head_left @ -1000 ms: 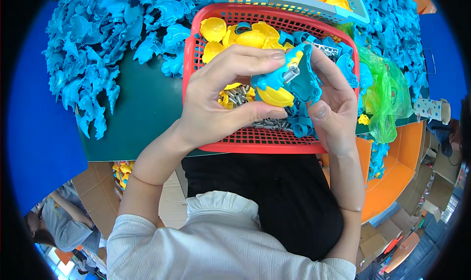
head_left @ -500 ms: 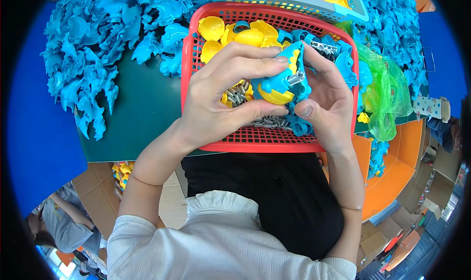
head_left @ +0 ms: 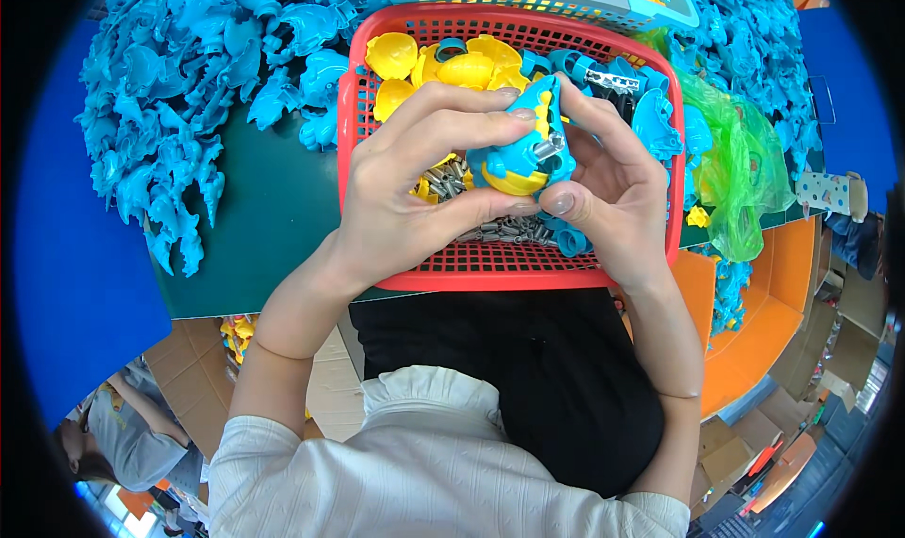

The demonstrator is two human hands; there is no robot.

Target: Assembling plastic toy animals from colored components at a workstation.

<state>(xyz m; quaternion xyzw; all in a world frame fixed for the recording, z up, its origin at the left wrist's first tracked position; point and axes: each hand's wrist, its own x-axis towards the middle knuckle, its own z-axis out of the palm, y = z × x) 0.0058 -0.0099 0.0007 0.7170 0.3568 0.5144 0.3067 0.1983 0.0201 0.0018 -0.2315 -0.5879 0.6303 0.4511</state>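
Observation:
Above the red basket (head_left: pixel 528 280), both hands grip one blue-and-yellow plastic toy part (head_left: pixel 509 161) with a small metal cylinder (head_left: pixel 550 148) sticking out of its face. My left hand (head_left: pixel 396 175) pinches it from the left, thumb below and fingers above. On the other side my right hand (head_left: pixel 617 180) closes round it, forefinger at the top and thumb near its lower edge. Below the hands, the basket holds yellow shells (head_left: pixel 468 68), small metal cylinders (head_left: pixel 509 230) and blue rings (head_left: pixel 569 238). The right hand's other fingers are partly hidden.
Heaps of blue plastic parts (head_left: pixel 156 85) cover the table's left and far right. A light blue basket (head_left: pixel 556 2) with yellow pieces stands behind the red one. Green plastic bag (head_left: pixel 740 175) lies right; an orange box (head_left: pixel 764 331) stands below. A person (head_left: pixel 141 430) is at lower left.
The toy part and both hands have shifted slightly left in the picture, as has the red basket. The grip looks the same.

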